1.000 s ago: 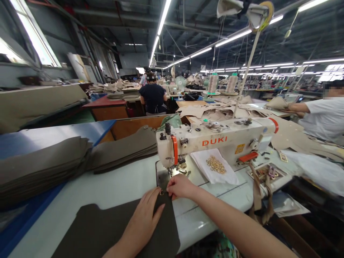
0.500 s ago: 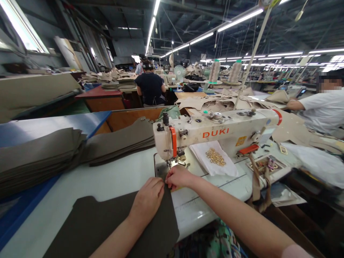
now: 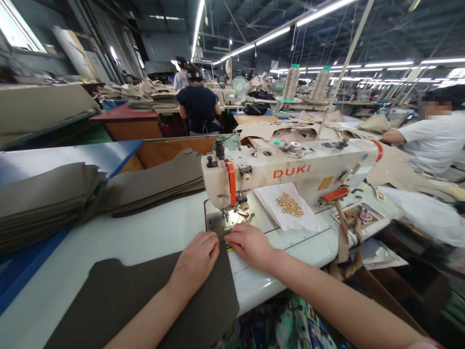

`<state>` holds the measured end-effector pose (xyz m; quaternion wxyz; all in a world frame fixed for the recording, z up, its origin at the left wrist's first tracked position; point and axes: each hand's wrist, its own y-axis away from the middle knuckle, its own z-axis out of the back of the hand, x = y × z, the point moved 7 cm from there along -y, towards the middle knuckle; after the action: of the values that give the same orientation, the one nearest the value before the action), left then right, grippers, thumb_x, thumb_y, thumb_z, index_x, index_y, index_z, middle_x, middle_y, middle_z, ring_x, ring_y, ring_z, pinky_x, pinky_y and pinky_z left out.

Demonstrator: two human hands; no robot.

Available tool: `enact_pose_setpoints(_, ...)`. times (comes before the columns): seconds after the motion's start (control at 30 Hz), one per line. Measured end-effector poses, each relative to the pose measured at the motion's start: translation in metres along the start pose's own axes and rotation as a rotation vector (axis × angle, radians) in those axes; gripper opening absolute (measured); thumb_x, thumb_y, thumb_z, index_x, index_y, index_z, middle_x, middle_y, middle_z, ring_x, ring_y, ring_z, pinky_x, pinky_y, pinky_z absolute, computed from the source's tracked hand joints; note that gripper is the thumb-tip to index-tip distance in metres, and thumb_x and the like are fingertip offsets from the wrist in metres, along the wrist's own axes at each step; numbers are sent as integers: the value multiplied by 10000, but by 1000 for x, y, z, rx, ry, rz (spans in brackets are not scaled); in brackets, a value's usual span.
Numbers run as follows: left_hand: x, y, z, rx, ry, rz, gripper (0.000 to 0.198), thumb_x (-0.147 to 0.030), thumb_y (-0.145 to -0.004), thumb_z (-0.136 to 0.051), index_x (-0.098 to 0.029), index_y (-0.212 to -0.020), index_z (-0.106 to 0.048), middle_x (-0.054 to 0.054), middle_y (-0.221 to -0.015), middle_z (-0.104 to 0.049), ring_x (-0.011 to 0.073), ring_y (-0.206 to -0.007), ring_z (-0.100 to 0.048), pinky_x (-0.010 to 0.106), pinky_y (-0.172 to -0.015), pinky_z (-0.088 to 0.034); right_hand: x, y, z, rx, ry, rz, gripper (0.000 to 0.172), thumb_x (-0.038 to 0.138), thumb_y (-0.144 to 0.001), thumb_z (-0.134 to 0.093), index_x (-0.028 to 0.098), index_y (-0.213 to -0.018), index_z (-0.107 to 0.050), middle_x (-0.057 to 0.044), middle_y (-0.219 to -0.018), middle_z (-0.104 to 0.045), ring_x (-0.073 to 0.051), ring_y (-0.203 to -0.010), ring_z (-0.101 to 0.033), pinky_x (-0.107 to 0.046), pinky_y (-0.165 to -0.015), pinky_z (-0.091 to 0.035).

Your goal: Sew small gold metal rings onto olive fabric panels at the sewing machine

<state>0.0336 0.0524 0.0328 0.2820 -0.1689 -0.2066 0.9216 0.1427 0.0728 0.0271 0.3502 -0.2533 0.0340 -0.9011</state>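
A dark grey-green fabric panel (image 3: 145, 295) lies on the pale sewing table, its top corner close to the needle area of the white DUKI sewing machine (image 3: 290, 165). My left hand (image 3: 198, 254) rests on the panel, its fingers curled and pinching near that corner. Just right of it, my right hand (image 3: 250, 242) has thumb and fingers pressed together at the panel's edge, in front of the presser foot; whatever lies between them is hidden. Behind the right hand, small gold rings (image 3: 289, 204) lie on a white cloth (image 3: 267, 198).
Stacks of dark panels (image 3: 43, 194) lie to the left, with another pile (image 3: 156, 186) beside the machine. A tray of small parts (image 3: 358, 215) and hanging straps (image 3: 343, 242) are at right. Seated people (image 3: 199, 106) work ahead and at far right (image 3: 432, 138).
The head view has shifted slightly. My right hand has turned, its fingers now extended more towards the left. My left hand stays on the panel near the corner.
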Motion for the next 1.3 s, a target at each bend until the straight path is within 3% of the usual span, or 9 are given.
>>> enact_pose_setpoints(0.07, 0, 0, 1, -12, -1, 0, 198, -127, -856, -397, -186, -735, -543, 45, -747, -612, 192, -740, -574, 337, -717, -499, 6, 4, -2, -38, 102, 87, 201, 178, -904, -472, 177, -960, -665, -62, -837, -615, -192, -842, -511, -277, -740, -405)
enact_pose_setpoints(0.23, -1, 0, 4, -42, 35, -11, 199, -139, -863, -399, -192, -756, -559, 40, -775, -632, 177, -760, -586, 317, -736, -500, 10, 3, -5, -29, 205, 144, 167, 166, -898, -486, 176, -928, -651, -43, -792, -586, -185, -811, -487, -268, -724, -400)
enact_pose_setpoints(0.43, 1, -4, 0, 27, 40, -22, 229, -149, -876, -384, -186, -719, -546, 34, -720, -611, 175, -714, -572, 305, -681, -492, 12, 2, -5, -26, 237, 161, 154, 171, -897, -491, 174, -899, -646, -39, -776, -579, -187, -802, -482, -267, -698, -399)
enact_pose_setpoints(0.6, 1, -3, -1, 18, 25, -21, 225, -144, -869, -385, -192, -723, -548, 31, -725, -606, 176, -713, -559, 314, -691, -484, 14, 3, -2, 4, 226, 185, 165, 154, -897, -483, 165, -941, -641, -41, -791, -583, -186, -809, -484, -266, -726, -407)
enact_pose_setpoints(0.97, -2, -3, 2, -14, 13, -48, 225, -146, -882, -376, -185, -742, -548, 39, -748, -616, 181, -733, -568, 322, -708, -493, 33, 49, 10, 163, 310, 366, 243, 185, -916, -474, 149, -1144, -549, -100, -1045, -587, -214, -990, -491, -331, -860, -401)
enact_pose_setpoints(1.07, -3, -2, 2, -30, -2, -60, 223, -137, -881, -377, -183, -739, -543, 36, -738, -612, 182, -722, -570, 323, -698, -493, 34, 43, 7, 124, 318, 333, 227, 190, -905, -485, 155, -1119, -553, -109, -1111, -576, -218, -1028, -483, -344, -884, -393)
enact_pose_setpoints(1.2, -2, -1, 3, -36, 7, -61, 212, -140, -885, -380, -186, -756, -542, 34, -741, -610, 179, -722, -568, 318, -702, -493, 33, 29, 4, -17, 221, 269, 131, 252, -872, -542, 143, -919, -597, -87, -993, -624, -213, -981, -510, -349, -914, -386)
enact_pose_setpoints(1.3, -2, 1, 1, -22, 6, -59, 207, -139, -884, -386, -188, -755, -540, 31, -740, -606, 178, -720, -563, 319, -711, -491, 36, 26, 0, -99, 165, 302, 98, 208, -874, -526, 144, -893, -597, -78, -978, -640, -191, -976, -524, -328, -941, -372)
